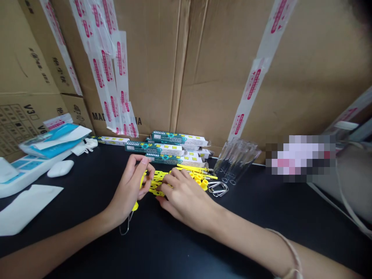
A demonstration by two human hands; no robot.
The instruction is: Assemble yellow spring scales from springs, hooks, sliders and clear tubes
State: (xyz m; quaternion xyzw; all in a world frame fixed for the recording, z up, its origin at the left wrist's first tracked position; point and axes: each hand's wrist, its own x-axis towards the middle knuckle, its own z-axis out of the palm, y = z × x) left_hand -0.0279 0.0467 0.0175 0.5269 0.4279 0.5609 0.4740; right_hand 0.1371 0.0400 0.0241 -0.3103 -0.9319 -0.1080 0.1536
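Note:
My left hand (132, 190) is closed around a yellow plastic piece (135, 206), mostly hidden by the fingers. A bent metal wire loop (124, 228) hangs below that piece, under the palm. To its right, my right hand (181, 193) reaches over several yellow slotted plastic strips (157, 182) on the table. Its thumb and index finger close on the end of one strip, partly hidden under the hand. Just beyond the right hand lie yellow rods with metal tips (197, 169) and small yellow caps (204, 183). Metal wire loops (218, 189) lie beside them.
Behind the hands, green and white narrow boxes (167, 149) are stacked against a cardboard wall (151, 69). Clear tubes (236, 161) stand to the right. On the left are a power strip (37, 172), a white earbud case (60, 168) and white paper (30, 209).

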